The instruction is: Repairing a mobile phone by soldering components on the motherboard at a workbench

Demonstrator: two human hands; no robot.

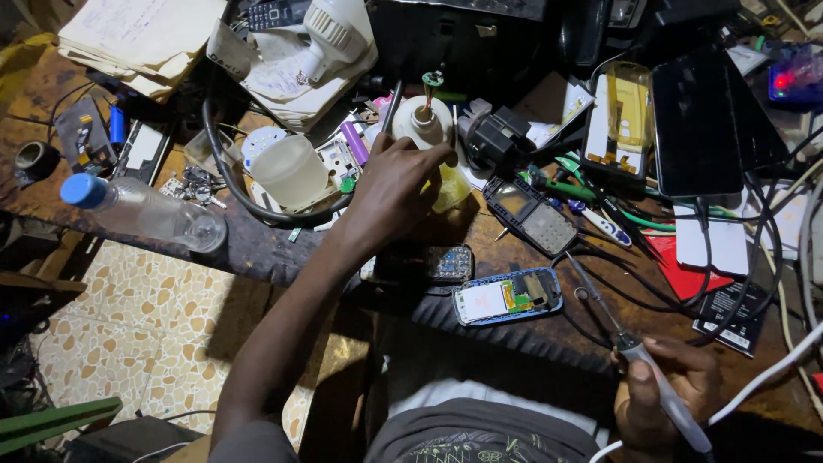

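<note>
My left hand (390, 193) reaches over the tabletop (257, 244), fingers curled loosely onto the white pot (422, 124), gripping nothing. My right hand (664, 386) grips the soldering iron (639, 360) beside the opened phone (507, 296); I'd keep its tip steady.

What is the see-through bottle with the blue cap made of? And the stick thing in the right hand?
The clear bottle with a blue cap looks like thin glossy plastic: see-through, with light glints. The pen-shaped tool in the right hand seems to have a pale matte plastic handle and a thin, dark metal-looking tip; a white cord trails from it.
</note>
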